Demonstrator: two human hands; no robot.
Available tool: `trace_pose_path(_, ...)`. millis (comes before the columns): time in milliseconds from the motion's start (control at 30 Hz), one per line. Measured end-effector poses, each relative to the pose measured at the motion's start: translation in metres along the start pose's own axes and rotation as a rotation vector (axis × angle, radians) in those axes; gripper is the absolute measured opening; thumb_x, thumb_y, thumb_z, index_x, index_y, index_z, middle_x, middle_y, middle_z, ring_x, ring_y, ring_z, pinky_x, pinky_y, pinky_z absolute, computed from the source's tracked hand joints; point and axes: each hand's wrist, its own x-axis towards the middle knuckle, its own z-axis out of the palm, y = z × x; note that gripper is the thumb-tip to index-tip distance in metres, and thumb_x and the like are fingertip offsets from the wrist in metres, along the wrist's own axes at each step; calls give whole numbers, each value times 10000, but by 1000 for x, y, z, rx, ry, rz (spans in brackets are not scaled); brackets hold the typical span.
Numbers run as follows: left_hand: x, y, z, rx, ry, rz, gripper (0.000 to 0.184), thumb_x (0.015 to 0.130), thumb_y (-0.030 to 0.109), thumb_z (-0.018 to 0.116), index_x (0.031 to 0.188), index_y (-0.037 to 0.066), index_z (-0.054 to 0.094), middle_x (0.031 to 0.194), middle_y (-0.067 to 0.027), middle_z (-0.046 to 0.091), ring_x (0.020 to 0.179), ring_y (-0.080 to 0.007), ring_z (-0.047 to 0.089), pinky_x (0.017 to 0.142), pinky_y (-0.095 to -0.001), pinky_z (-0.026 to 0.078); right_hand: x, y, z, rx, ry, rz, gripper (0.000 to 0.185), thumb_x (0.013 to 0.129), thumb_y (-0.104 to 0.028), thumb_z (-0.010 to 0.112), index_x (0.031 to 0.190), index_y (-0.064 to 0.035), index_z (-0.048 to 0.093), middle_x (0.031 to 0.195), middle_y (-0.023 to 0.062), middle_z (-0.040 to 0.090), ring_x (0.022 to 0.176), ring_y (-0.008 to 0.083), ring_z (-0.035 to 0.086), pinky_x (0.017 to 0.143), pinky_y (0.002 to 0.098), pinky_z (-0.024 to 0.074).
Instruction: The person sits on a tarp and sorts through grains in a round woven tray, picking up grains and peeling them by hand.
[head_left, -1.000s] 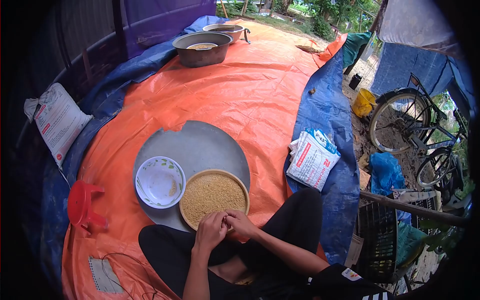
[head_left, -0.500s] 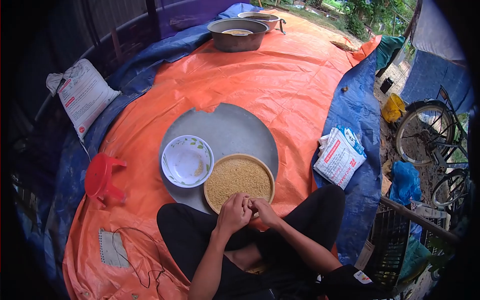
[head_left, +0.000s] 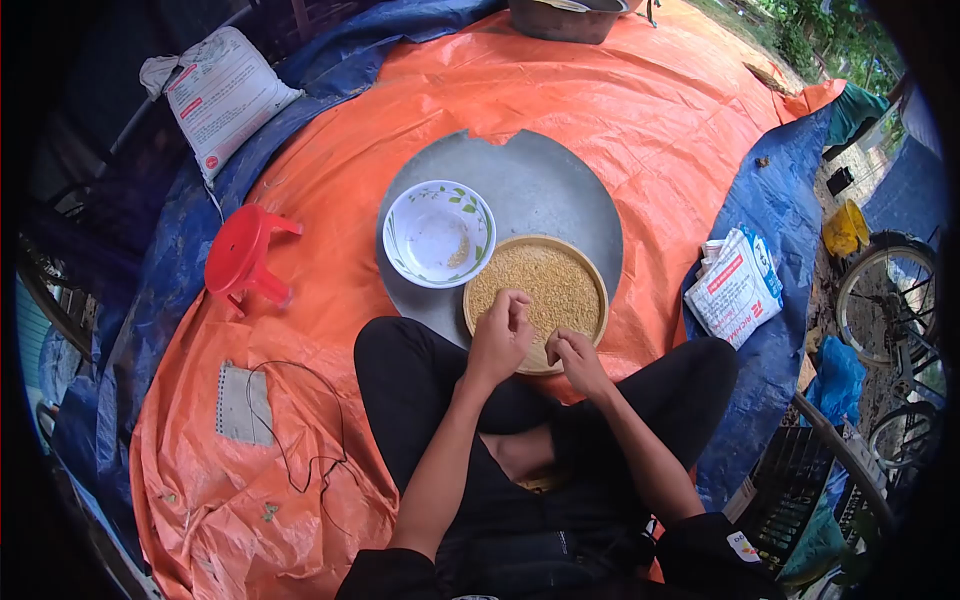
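- Left hand (head_left: 502, 338): over the near left part of the round tray (head_left: 603, 300); fingers curled, thumb close to the forefinger. Cannot tell whether anything is pinched.
- Right hand (head_left: 578, 360): at the tray's near right rim, apart from the left; fingers bent inward, any contents hidden.
- Grain (head_left: 545, 275): golden-brown layer spread across the tray floor.
- White bowl (head_left: 425, 235): leaf-patterned, just beside the tray on its left; small grain patch inside.
- Both vessels rest on a grey board (head_left: 545, 185), notched at its far edge, lying on orange tarp (head_left: 660, 150).
- Red stool (head_left: 237, 245): left of the board.
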Motion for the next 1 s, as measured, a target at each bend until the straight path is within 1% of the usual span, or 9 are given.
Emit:
trace_pose_path(100,11,-2,-24,-74,214,-136,185,825,-12,580,1008,0,554,712,-36,516,624,-109,502,588,-274,443,4,5,-13,65,144,16,213,937,-54,420,757,-20,529,697,20,519,636,98,489,603,255,417)
trace_pose_path(233,10,-17,-34,45,251,-201,179,825,2,627,997,-1,577,727,-51,598,644,-134,587,610,-288,492,5,4,-12,143,262,64,187,935,-65,489,771,-12,561,674,16,532,646,89,515,594,250,420)
trace_pose_path(267,10,-17,-32,87,240,-212,178,825,5,637,995,-2,584,733,-60,621,651,-145,611,618,-295,506,4,4,-10,41,243,68,173,933,-73,514,786,-3,573,678,21,538,651,89,522,595,257,427)
trace_pose_path(333,15,-19,-27,174,118,-191,172,827,11,645,993,-4,601,758,-81,657,674,-171,649,636,-309,528,2,4,-3,-161,199,78,157,929,-88,564,815,14,598,685,32,549,661,91,537,597,269,440)
trace_pose_path(433,27,-22,-18,220,-15,-169,165,828,28,655,989,0,628,782,-103,692,700,-216,687,657,-339,548,0,-5,22,-261,133,50,132,906,-109,628,878,19,639,735,75,585,676,138,583,618,307,472)
trace_pose_path(600,43,-50,2,315,-233,-131,174,828,51,656,1001,40,643,810,-105,716,742,-251,712,677,-361,556,15,6,61,-424,60,-225,92,838,-62,672,910,-4,671,832,143,623,703,277,642,651,382,512)
trace_pose_path(667,47,-58,10,406,-308,-97,193,816,44,667,1007,34,643,805,-97,720,728,-217,713,677,-330,558,17,16,74,-549,70,-264,113,804,-71,695,906,-20,688,860,163,631,736,340,661,664,433,525)
trace_pose_path(867,60,-69,23,561,-460,-16,235,790,53,688,1019,52,637,801,-83,728,748,-218,726,696,-340,571,16,14,74,-773,58,-456,138,814,-126,632,919,-69,701,896,139,657,850,320,657,733,454,522)
trace_pose_path(1000,61,-68,25,595,-490,10,251,779,69,707,1020,69,639,803,-74,730,745,-223,725,691,-343,569,18,25,77,-752,37,-483,167,814,-115,595,934,-62,697,896,145,659,887,325,647,757,456,518)
